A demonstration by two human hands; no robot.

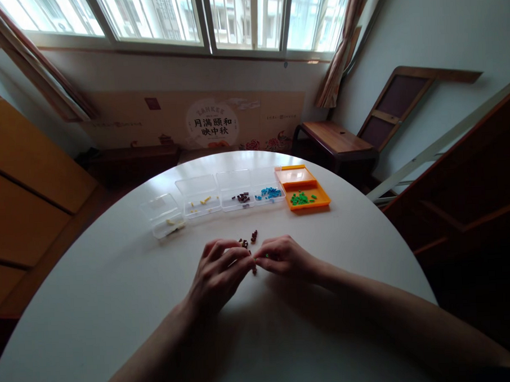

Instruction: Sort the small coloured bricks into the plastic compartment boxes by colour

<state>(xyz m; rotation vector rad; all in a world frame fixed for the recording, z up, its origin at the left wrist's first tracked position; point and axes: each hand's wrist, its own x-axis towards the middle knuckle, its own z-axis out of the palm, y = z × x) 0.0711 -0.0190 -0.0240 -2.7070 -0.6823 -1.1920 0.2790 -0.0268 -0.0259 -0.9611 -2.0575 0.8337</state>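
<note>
Landmark: open orange plastic box point(323, 198) on our white, curved-edge table point(116, 298). Small green plastic-looking pieces point(300, 199) lie in it. Left of it, 4 open clear plastic boxes point(234, 183) run in a bent row; nearest holds small blue pieces point(271, 192), then small dark brown pieces point(243, 197), small yellow pieces point(205, 200), and at the far end small cream pieces point(171, 222).

Work spot: left of the orange box and on our side of it. Loose reddish-brown pieces point(254, 236) sit there on the table, just beyond our fingertips.

Grip: right hand point(285, 258) has thumb and forefinger pinched together, fingers curled round 1 tiny green piece point(267, 256). Left hand point(218, 271) meets it tip to tip, thumb and forefinger close together; can't tell if they're clamped on anything, contact is too small and partly covered. 1 brown bit point(254, 270) shows just under the tips.

Our read: step in hand is fine 2-handed fingertip work on small pieces. Next move calls for a light, steady pinch, tips lined up, no knocking the loose brown ones.
</note>
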